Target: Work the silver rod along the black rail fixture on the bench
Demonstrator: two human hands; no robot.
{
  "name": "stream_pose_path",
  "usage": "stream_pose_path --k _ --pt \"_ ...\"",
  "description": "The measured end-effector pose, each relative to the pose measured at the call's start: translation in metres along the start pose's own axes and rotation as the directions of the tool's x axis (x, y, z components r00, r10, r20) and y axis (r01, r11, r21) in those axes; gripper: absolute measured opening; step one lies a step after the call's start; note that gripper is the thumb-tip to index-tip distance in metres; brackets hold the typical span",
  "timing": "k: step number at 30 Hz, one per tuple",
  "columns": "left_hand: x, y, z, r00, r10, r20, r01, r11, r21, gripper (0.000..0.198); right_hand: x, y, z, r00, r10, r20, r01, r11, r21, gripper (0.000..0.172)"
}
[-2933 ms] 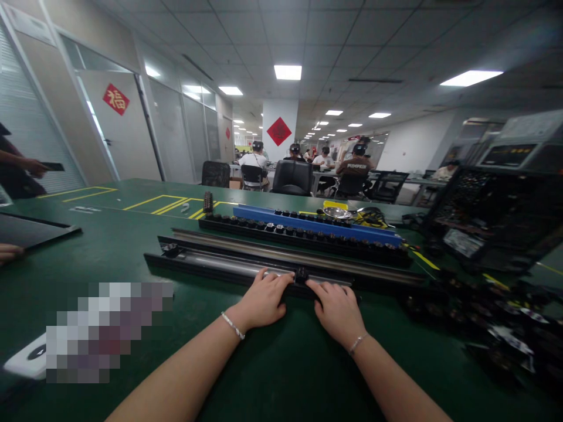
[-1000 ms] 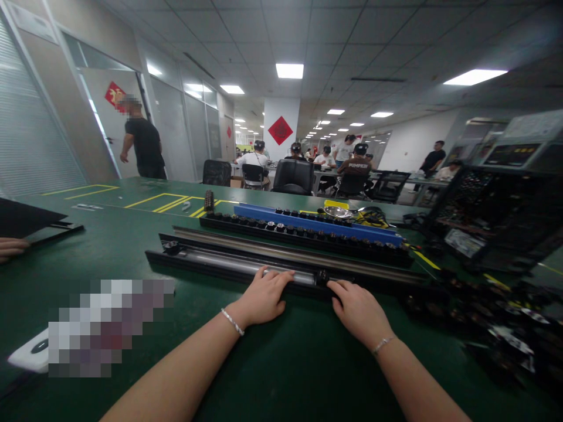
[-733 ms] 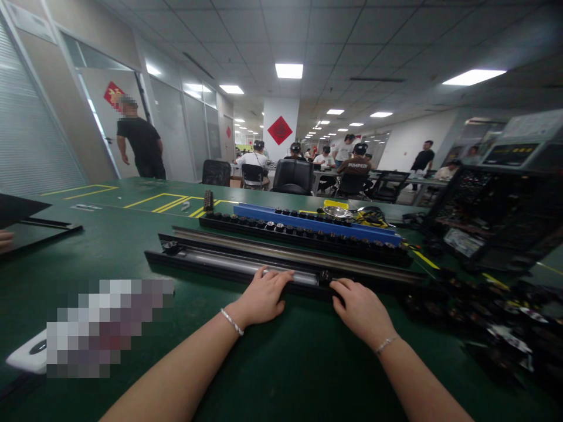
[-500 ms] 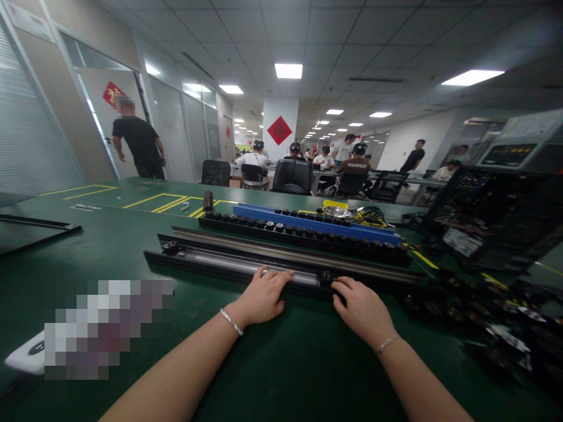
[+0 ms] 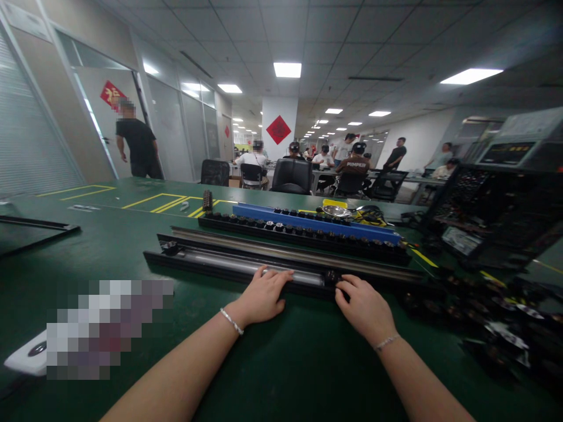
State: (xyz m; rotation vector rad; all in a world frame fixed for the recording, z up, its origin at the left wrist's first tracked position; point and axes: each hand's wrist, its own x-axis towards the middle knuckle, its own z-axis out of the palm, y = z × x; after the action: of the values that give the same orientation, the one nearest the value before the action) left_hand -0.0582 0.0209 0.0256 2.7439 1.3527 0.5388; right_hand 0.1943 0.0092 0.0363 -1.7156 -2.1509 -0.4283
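Note:
A long black channel rail [image 5: 211,268] lies across the green table in front of me, with a clear, shiny strip [image 5: 229,262] along its inside. My left hand [image 5: 264,294] rests over the rail's near edge, fingers stretched out across it and thumb on the near side. At the rail's right part sits a small black block [image 5: 332,277]. The fingertips of my right hand [image 5: 363,305] are bent against that block's right side; part of their contact is hidden. At the rail's left end sits another small black piece [image 5: 169,247].
Behind it lie another long rail [image 5: 281,248], a blue bar [image 5: 308,223] and a row of small black parts [image 5: 303,231]. Dark parts [image 5: 484,316] are heaped at right beside a black rack [image 5: 492,217]. A white device [image 5: 29,354] lies at left. People work farther back.
My right hand and the small black block have shifted slightly right along the rail. My left hand has stayed in place. In the background, standing people have moved.

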Motion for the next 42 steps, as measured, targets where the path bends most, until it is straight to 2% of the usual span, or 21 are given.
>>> stream_pose_path --k 10,20,23,25,27,32,42 --pt "0.000 0.000 -0.001 1.000 -0.001 0.003 0.001 1.000 -0.010 0.059 0.000 0.001 0.003 0.997 0.059 -0.058 -0.058 0.998 0.027 0.033" --pt "0.001 0.002 -0.001 1.000 0.003 -0.009 -0.003 1.000 0.008 0.059 0.008 -0.004 0.015 0.975 0.222 -0.016 -0.215 0.960 0.178 0.027" --pt "0.001 0.002 -0.002 1.000 0.000 -0.013 0.000 1.000 -0.007 0.058 0.010 -0.005 0.021 0.956 0.288 -0.061 -0.269 0.938 0.217 0.028" --pt "0.001 0.002 -0.002 1.000 -0.001 -0.015 0.000 1.000 -0.019 0.058 0.011 -0.004 0.025 0.954 0.276 -0.118 -0.243 0.941 0.237 0.037" --pt "0.001 0.002 -0.002 1.000 0.000 -0.012 0.000 1.000 -0.015 0.058 0.011 -0.003 0.029 0.958 0.246 -0.144 -0.209 0.950 0.231 0.039" --pt "0.001 0.002 -0.002 1.000 0.000 0.000 0.000 1.000 0.019 0.059 0.010 0.000 0.033 0.959 0.243 -0.146 -0.210 0.956 0.206 0.035" --pt "0.001 0.001 -0.003 1.000 0.002 0.007 -0.002 1.000 -0.014 0.060 0.009 0.004 0.031 0.953 0.272 -0.131 -0.243 0.949 0.200 0.037"
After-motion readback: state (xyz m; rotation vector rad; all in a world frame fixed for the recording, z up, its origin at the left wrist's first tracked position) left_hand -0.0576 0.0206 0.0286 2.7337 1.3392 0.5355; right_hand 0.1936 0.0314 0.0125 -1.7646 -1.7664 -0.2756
